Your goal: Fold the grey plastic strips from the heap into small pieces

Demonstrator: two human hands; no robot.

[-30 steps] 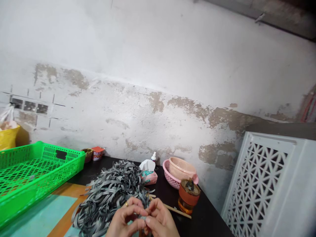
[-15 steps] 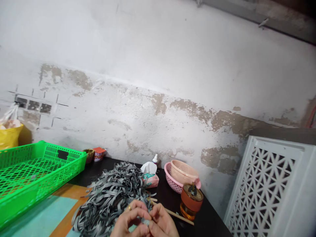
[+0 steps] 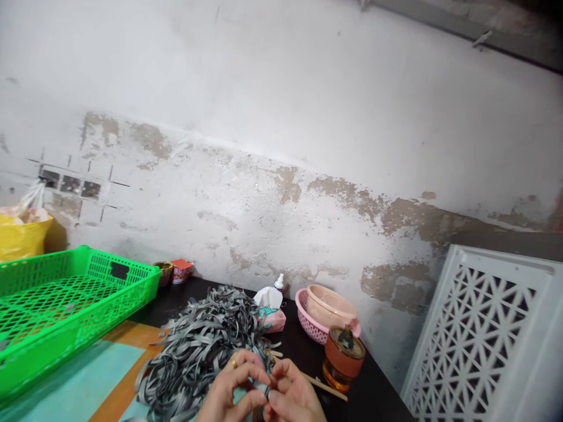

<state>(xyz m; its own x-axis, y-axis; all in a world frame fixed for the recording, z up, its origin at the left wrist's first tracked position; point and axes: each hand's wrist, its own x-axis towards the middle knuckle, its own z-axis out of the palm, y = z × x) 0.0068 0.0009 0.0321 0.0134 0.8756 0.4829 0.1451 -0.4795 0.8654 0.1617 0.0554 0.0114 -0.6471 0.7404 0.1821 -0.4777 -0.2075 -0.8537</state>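
My left hand [image 3: 233,388], with a ring on one finger, and my right hand [image 3: 294,394] meet at the bottom middle of the view. Both are closed, their fingertips pinching a small piece of grey strip [image 3: 263,387] between them. Most of that piece is hidden by the fingers. Just beyond and to the left lies a big tangled heap of grey strips [image 3: 206,340]. A thin wooden stick [image 3: 325,387] runs out from behind my right hand across the black table.
A green plastic crate [image 3: 88,328] stands on the left. To the right are an amber jar [image 3: 344,358], pink baskets [image 3: 329,306] and a white lattice panel [image 3: 475,334]. A tissue pack [image 3: 270,316] and a white-capped bottle [image 3: 279,282] sit near the wall.
The whole scene has shifted slightly rightward in view. My fingers have turned the small strip a little, and a darker part of it shows between the fingertips.
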